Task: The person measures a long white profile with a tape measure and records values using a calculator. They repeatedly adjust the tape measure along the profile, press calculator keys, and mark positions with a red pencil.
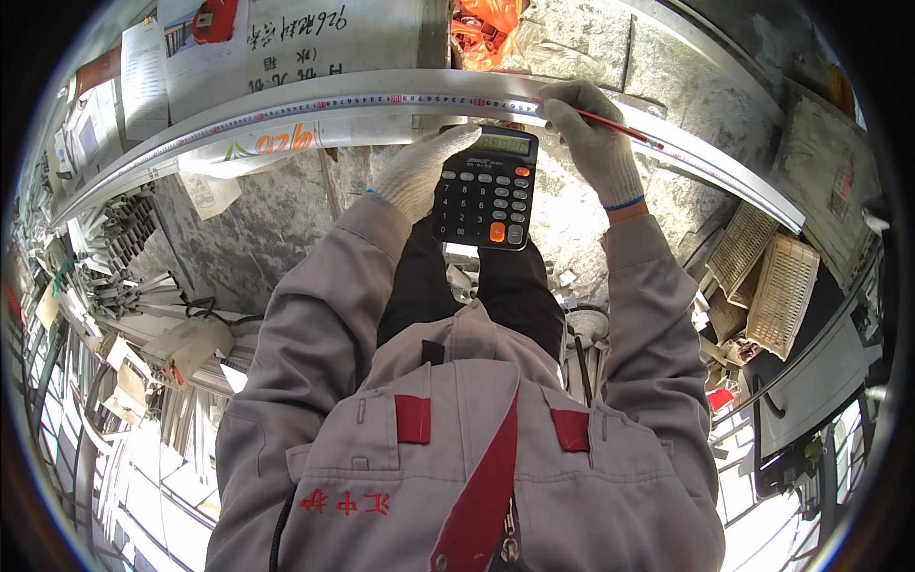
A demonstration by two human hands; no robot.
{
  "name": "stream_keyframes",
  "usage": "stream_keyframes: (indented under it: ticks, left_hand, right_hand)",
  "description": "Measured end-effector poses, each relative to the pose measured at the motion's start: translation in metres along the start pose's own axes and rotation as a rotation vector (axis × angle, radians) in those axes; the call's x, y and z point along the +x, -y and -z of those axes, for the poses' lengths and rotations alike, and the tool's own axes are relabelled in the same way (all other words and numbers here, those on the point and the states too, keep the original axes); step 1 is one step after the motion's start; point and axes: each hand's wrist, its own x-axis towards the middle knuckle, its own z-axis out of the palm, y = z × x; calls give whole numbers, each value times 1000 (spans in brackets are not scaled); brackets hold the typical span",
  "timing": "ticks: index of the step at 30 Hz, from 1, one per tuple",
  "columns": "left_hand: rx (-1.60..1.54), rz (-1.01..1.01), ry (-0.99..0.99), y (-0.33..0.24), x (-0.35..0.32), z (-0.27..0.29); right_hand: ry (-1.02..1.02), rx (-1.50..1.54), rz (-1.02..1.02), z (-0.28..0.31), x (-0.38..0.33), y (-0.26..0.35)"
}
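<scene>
A black desk calculator [477, 202] with two orange keys is held upright in front of me by my left hand [419, 176]. That hand wears a pale knit glove and is closed on the calculator's left edge, with the thumb by the display. My right hand [596, 153], gloved too, grips a thin red pencil [629, 132] that points to the right. Its fingers rest on a long pale strip [710, 157] lying crosswise beyond the calculator. Along the strip a white tape measure [343, 99] is stretched from the left up to my right fingers.
Beyond the strip are a pale board with handwriting [334, 43], paper sheets [145, 81] and an orange plastic bag [486, 29]. Plastic baskets [782, 286] stand at right. Bundled metal profiles [124, 234] lie at left.
</scene>
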Motion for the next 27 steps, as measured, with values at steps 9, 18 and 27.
stream_keyframes:
  ticks: [9,18,27]
  left_hand:
    - [27,33,5,-4,2,-4]
    - [141,13,-42,-1,16,0]
    - [159,-67,16,-5,16,0]
  right_hand:
    - [-96,-75,-13,19,-1,-7]
    - [-180,-100,14,55,-5,-16]
    - [-187,-38,0,68,-8,-22]
